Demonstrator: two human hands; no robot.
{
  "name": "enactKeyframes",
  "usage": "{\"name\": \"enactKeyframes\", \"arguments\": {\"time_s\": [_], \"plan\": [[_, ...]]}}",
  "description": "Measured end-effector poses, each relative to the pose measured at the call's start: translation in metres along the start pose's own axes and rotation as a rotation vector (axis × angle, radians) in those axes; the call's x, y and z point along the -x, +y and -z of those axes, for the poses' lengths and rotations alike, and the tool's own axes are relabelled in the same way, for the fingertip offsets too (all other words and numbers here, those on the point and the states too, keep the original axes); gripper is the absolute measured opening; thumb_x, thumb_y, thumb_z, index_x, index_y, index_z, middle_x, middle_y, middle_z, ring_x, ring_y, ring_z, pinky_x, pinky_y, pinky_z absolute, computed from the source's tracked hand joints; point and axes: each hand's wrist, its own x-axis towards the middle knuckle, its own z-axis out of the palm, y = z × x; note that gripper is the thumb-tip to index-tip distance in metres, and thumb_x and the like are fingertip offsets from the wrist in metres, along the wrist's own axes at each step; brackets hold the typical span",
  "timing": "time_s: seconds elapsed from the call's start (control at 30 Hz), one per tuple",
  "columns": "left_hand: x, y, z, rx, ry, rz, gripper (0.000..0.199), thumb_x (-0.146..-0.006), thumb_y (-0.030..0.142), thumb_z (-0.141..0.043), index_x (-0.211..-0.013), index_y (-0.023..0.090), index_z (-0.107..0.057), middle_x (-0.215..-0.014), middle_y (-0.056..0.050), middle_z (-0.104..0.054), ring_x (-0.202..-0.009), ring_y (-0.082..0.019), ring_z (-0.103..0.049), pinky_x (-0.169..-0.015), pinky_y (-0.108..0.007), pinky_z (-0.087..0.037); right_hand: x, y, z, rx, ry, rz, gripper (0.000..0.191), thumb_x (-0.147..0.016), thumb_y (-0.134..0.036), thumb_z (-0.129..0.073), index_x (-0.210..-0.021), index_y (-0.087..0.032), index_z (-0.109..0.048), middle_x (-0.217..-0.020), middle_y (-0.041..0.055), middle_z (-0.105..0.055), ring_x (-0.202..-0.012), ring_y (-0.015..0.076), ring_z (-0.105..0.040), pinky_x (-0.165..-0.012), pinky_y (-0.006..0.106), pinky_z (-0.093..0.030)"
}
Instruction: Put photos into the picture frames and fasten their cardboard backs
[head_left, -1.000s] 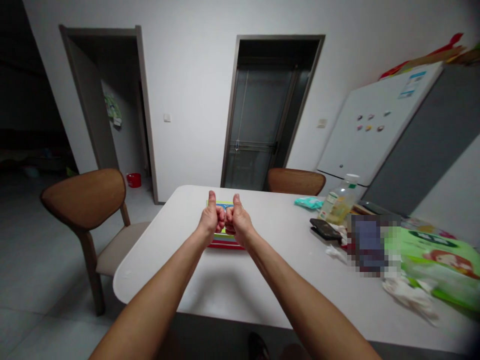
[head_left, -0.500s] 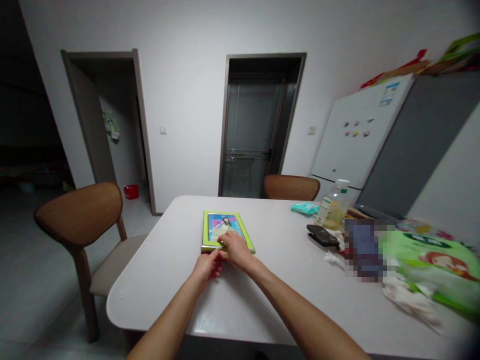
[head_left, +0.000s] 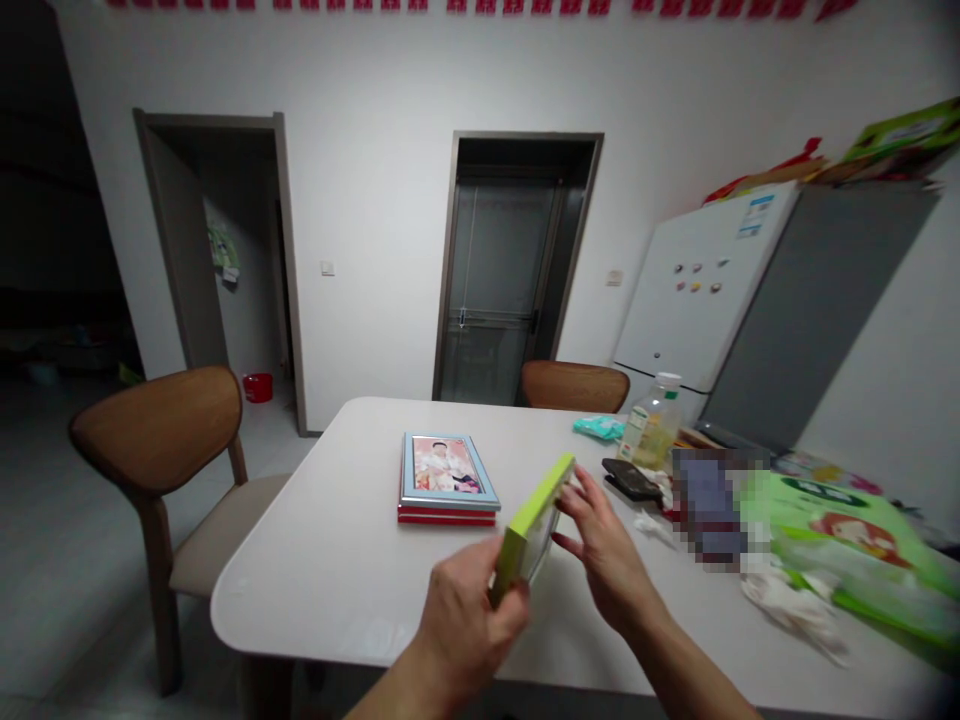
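Note:
A lime-green picture frame point(head_left: 534, 508) is tilted up on edge above the table's near side, its picture turned away from clear view. My left hand point(head_left: 471, 610) is closed round its near lower corner. At the frame's far end, the fingers of my right hand point(head_left: 600, 545) bend against it, with the thumb on the near side. On the white table point(head_left: 337, 560), left of my hands, a light-blue picture frame point(head_left: 448, 470) with a photo of a person lies flat. Beneath it is a red frame point(head_left: 446, 516), of which only the front edge shows.
Along the table's right side are a clear bottle point(head_left: 651, 425), a teal packet point(head_left: 598, 428), a black wallet-like item point(head_left: 631, 480), crumpled tissue point(head_left: 796, 610) and a green package point(head_left: 862, 530). Brown chairs point(head_left: 161, 430) stand at the left and behind the table.
The green picture frame has come off the stack, moved right and toward me, and tipped up in both hands. The light-blue frame beneath it is now uncovered. The view has tilted slightly upward.

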Motion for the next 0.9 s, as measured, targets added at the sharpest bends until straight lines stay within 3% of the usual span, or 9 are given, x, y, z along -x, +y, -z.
{"name": "enactKeyframes", "arguments": {"time_s": [0.07,0.13,0.23,0.4,0.53,0.67,0.9], "plan": [[0.011,0.017,-0.002,-0.170,-0.038,-0.300,0.017,-0.069,0.018,-0.042,-0.078,0.014,-0.056,-0.067,-0.003,-0.061,-0.058,-0.016,-0.055,-0.052,-0.025,-0.045,0.016,-0.003,0.019,-0.140,-0.029,-0.080,0.060,-0.069,-0.049,-0.048,-0.123,-0.030,-0.032,-0.114,0.0032,-0.051,-0.099,0.0198,-0.051,-0.071,0.031,-0.046],[0.021,0.023,-0.006,-0.278,0.011,-0.541,0.023,-0.070,0.021,-0.040,-0.082,0.011,-0.056,-0.070,-0.007,-0.064,-0.059,-0.018,-0.057,-0.052,-0.027,-0.048,0.029,-0.001,0.030,-0.234,-0.081,-0.165,0.063,-0.067,-0.045,-0.052,-0.124,-0.028,-0.031,-0.106,0.0039,-0.057,-0.090,0.0194,-0.056,-0.067,0.030,-0.048],[0.033,0.015,-0.013,-0.390,0.102,-0.692,0.028,-0.076,0.026,-0.033,-0.084,0.011,-0.056,-0.072,-0.007,-0.066,-0.059,-0.017,-0.058,-0.054,-0.027,-0.050,0.039,0.010,0.029,-0.222,-0.132,-0.269,0.072,-0.062,-0.037,-0.057,-0.127,-0.021,-0.029,-0.091,0.0046,-0.064,-0.074,0.0193,-0.061,-0.063,0.030,-0.049],[0.052,-0.014,-0.022,-0.540,0.196,-0.700,0.031,-0.083,0.023,-0.027,-0.081,0.016,-0.057,-0.071,-0.001,-0.068,-0.062,-0.013,-0.061,-0.055,-0.021,-0.049,0.027,0.046,0.007,-0.040,-0.260,-0.260,0.070,-0.059,-0.022,-0.054,-0.124,-0.012,-0.034,-0.081,0.0047,-0.066,-0.067,0.0176,-0.062,-0.064,0.029,-0.048],[0.065,-0.036,-0.028,-0.639,0.175,-0.690,0.024,-0.079,0.012,-0.034,-0.078,0.018,-0.057,-0.073,0.001,-0.068,-0.066,-0.012,-0.062,-0.054,-0.018,-0.048,0.007,0.081,-0.008,0.267,-0.333,-0.097,0.059,-0.057,-0.017,-0.047,-0.115,-0.009,-0.046,-0.096,0.0075,-0.063,-0.081,0.0187,-0.060,-0.073,0.028,-0.046],[0.072,-0.053,-0.034,-0.658,0.064,-0.642,0.020,-0.077,0.017,-0.037,-0.082,0.017,-0.056,-0.080,-0.002,-0.068,-0.072,-0.014,-0.062,-0.055,-0.021,-0.049,-0.010,0.104,-0.015,0.656,-0.282,0.050,0.056,-0.057,-0.018,-0.045,-0.111,-0.004,-0.050,-0.113,0.0132,-0.054,-0.102,0.0205,-0.051,-0.090,0.029,-0.035],[0.073,-0.062,-0.039,-0.640,-0.195,-0.440,0.021,-0.073,0.017,-0.044,-0.092,0.015,-0.054,-0.095,-0.006,-0.064,-0.090,-0.019,-0.057,-0.069,-0.028,-0.050,-0.014,0.114,-0.022,0.929,-0.291,0.265,0.043,-0.065,-0.019,-0.041,-0.104,-0.010,-0.056,-0.105,0.0114,-0.058,-0.099,0.0196,-0.051,-0.090,0.029,-0.033]]}}
